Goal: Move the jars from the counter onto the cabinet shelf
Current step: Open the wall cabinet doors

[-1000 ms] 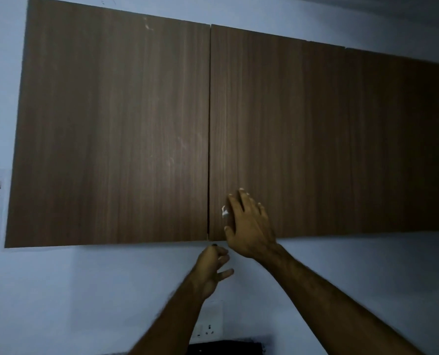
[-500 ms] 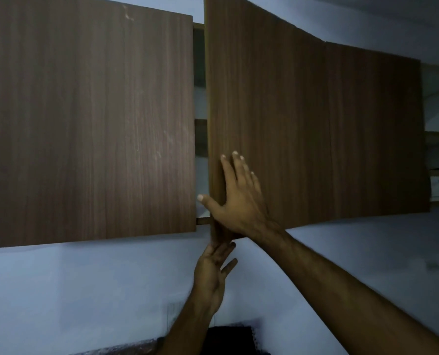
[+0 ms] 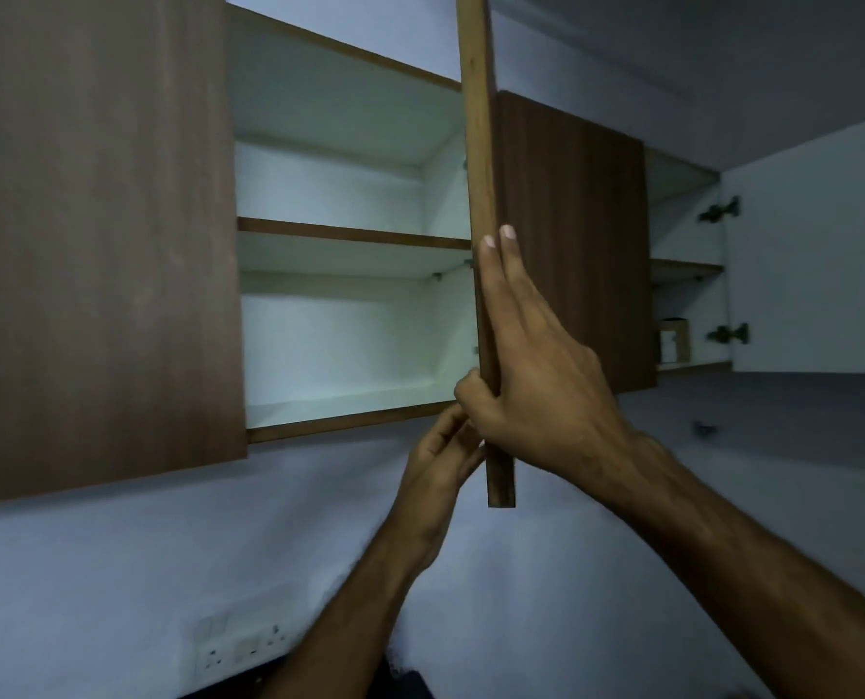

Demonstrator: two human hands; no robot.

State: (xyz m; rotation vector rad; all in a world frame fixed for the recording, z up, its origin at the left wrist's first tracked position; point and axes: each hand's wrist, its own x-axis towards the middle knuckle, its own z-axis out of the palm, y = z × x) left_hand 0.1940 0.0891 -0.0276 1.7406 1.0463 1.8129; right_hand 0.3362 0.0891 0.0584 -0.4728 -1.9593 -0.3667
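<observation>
Right hand (image 3: 536, 375) grips the open cabinet door (image 3: 481, 194) edge, fingers flat on its face; left hand (image 3: 438, 466) pinches its lower corner. Lower shelf (image 3: 350, 396) bare; jars, bench out of view. Risk: released door swings back, blocking the shelf.

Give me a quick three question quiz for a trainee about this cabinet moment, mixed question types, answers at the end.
1. True or false: the middle cabinet door is swung open.
2. Which hand has its fingers laid flat along that door's outer face with the thumb round its edge? A. right hand B. left hand
3. Fill in: the opened compartment shows a middle shelf and a bottom shelf; the number of jars on them is ____.

Key: 1 true; 2 A; 3 zero.
</observation>
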